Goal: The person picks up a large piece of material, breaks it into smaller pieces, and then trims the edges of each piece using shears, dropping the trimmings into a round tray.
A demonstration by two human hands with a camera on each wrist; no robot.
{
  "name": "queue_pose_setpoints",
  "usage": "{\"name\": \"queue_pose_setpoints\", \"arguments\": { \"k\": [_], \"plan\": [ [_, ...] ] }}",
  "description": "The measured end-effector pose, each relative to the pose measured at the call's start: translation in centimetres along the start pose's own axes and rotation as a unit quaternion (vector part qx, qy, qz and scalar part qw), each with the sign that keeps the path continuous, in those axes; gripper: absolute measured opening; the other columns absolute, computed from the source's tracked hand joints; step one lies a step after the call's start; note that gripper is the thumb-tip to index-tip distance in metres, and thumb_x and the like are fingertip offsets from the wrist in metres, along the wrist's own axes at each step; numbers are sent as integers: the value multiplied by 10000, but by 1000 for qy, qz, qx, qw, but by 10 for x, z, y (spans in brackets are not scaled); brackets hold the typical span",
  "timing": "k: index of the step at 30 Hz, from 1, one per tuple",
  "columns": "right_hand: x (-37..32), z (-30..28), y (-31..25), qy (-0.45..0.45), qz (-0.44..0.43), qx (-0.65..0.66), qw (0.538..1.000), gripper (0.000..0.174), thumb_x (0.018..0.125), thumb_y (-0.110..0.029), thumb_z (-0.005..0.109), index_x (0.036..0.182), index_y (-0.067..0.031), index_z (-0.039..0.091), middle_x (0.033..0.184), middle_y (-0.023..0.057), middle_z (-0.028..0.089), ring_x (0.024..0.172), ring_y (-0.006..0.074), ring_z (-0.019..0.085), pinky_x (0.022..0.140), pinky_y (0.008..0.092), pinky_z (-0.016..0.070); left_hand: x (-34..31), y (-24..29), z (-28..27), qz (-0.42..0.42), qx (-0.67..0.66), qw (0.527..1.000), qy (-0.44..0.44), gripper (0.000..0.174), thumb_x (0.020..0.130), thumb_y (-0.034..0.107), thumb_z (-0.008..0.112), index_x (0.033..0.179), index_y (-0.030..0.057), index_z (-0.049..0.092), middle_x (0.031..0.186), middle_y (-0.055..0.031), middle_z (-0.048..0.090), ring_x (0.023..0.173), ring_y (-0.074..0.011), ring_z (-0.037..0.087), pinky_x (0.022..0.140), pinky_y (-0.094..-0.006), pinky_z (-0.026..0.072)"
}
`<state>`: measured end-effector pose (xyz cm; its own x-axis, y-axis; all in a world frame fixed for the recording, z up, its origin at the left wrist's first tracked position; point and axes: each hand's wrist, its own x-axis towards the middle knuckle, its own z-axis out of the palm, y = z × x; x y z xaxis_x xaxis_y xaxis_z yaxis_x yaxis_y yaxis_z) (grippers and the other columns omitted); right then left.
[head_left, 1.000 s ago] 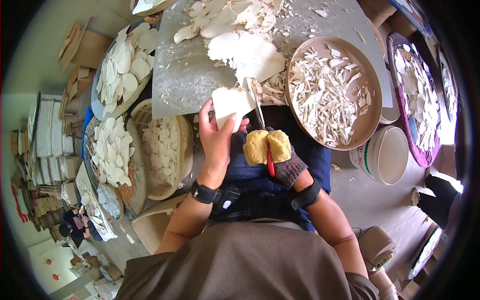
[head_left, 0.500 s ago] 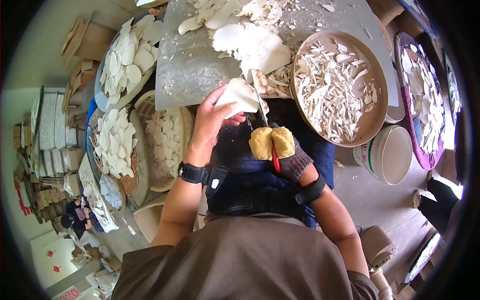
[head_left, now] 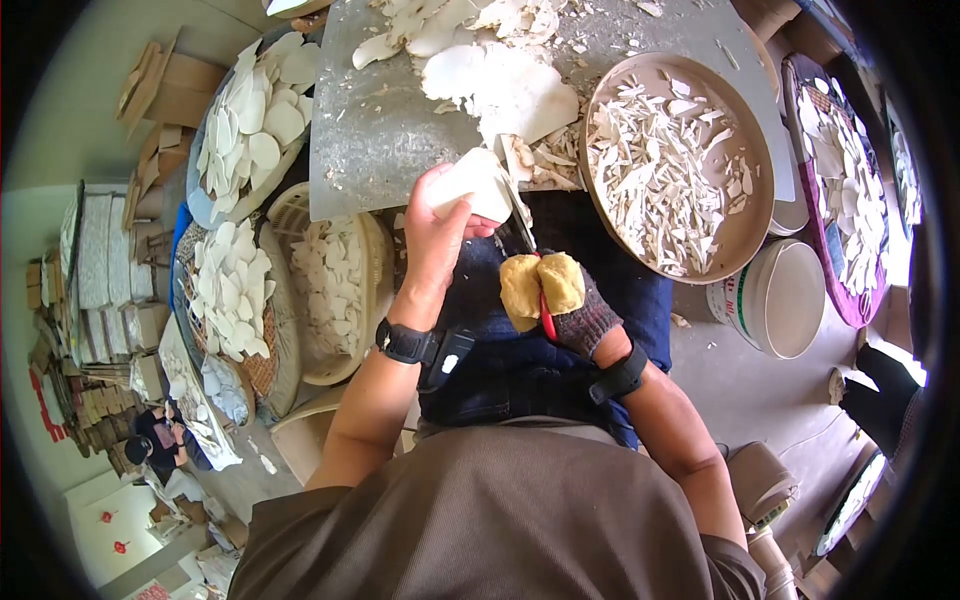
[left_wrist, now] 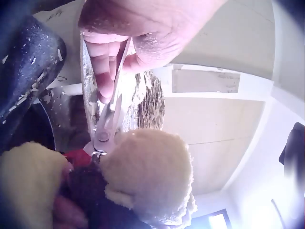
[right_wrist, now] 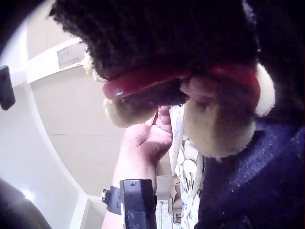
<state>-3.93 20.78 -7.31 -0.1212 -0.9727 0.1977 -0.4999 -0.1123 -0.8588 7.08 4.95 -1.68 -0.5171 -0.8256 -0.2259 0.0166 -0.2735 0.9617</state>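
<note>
My left hand (head_left: pixel 432 240) pinches a flat, pale white slice (head_left: pixel 472 185) between thumb and fingers above my lap, near the table's front edge. My right hand (head_left: pixel 588 320), in a dark knitted glove, grips scissors (head_left: pixel 516 232) with red handles (right_wrist: pixel 138 84). Thick yellow foam padding (head_left: pixel 542 288) wraps the handles. The blades point away from me and lie along the slice's right edge. In the left wrist view the scissor blades (left_wrist: pixel 108 125) reach up to the left fingers, and the slice shows edge-on. Padding and glove hide most of my right fingers.
Larger untrimmed slices (head_left: pixel 505 90) and scraps lie on the metal table (head_left: pixel 370 150). A round tray (head_left: pixel 745 235) of white offcuts overhangs its front right, with a white bucket (head_left: pixel 785 305) below. Baskets of slices (head_left: pixel 330 290) stand left. Another person (head_left: pixel 160 440) is far left.
The slice has turned and tilted in my left fingers, and its right edge now lies closer along the blades. Both hands have shifted slightly right overall. The right hand keeps its grip on the scissors.
</note>
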Motion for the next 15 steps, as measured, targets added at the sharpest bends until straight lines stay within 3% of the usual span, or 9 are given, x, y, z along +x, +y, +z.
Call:
{"name": "queue_pose_setpoints", "arguments": {
  "k": [4,8,11,15],
  "plan": [
    [-3,9,2,8,109,172,979,203,757,-68,614,955,-25,626,892,123,661,848,287,633,723,341,504,3,2,-3,-11,-13,1000,-15,431,862,8,529,1256,-5,355,967,-180,603,653,-230,665,548,-271,559],
    [7,-2,-2,20,-22,-14,999,188,732,-95,617,911,-36,620,832,131,642,793,321,616,686,377,495,3,5,-11,-27,3,999,-45,431,860,17,537,1251,-12,358,967,-189,604,662,-237,669,546,-269,561],
    [16,-5,-5,30,-34,-69,997,169,713,-146,620,852,-51,605,782,145,617,747,348,597,647,423,487,-3,5,-7,-43,3,997,-58,433,854,15,536,1248,-15,360,954,-188,607,670,-241,673,543,-265,563],
    [13,-1,-6,50,-39,-44,997,149,711,-147,620,827,-55,608,765,141,618,736,348,598,642,422,488,-5,3,-9,-45,11,997,-63,430,851,16,536,1245,-11,368,946,-181,610,663,-235,670,543,-266,562]
  ]
}}
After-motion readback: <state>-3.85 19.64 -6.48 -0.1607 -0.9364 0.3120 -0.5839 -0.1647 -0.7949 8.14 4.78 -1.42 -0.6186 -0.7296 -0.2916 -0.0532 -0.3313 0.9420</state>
